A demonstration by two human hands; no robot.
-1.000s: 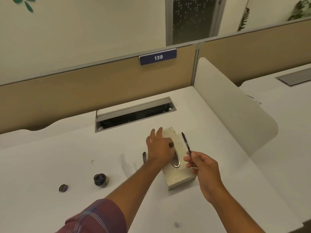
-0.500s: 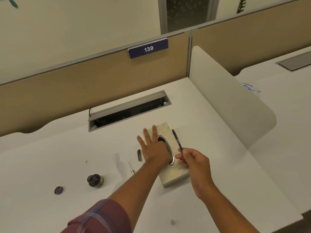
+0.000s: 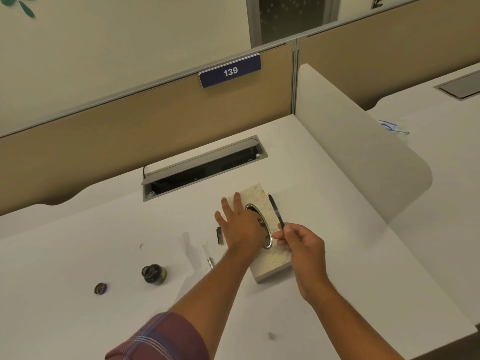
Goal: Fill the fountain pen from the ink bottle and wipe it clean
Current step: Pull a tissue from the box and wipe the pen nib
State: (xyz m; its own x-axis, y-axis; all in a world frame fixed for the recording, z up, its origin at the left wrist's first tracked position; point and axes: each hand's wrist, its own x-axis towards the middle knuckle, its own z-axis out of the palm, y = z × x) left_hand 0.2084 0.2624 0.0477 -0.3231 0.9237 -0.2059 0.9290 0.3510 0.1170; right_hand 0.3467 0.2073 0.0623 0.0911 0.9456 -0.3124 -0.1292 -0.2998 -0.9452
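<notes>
My right hand [image 3: 300, 241] pinches a dark fountain pen [image 3: 275, 210], nib pointing up and away, over the right side of a cream tissue box [image 3: 270, 263]. My left hand [image 3: 240, 224] lies on the box's top, fingers spread, thumb and inner fingers at its oval metal-rimmed opening [image 3: 268, 239]. The open ink bottle [image 3: 153, 274] stands on the white desk to the left, its cap [image 3: 100, 288] further left. A dark pen part [image 3: 219, 235] and a small silver piece [image 3: 210, 263] lie left of the box.
A recessed cable tray [image 3: 202, 170] with a raised lid sits behind the box. A tan partition with sign 139 [image 3: 230, 71] closes the back. A white curved divider [image 3: 358, 152] stands at the right. Grey smudges mark the desk [image 3: 78, 255].
My left hand went from reaching into the box's opening to lying flatter on its top. The pen in my right hand stayed over the box. The view shifted slightly.
</notes>
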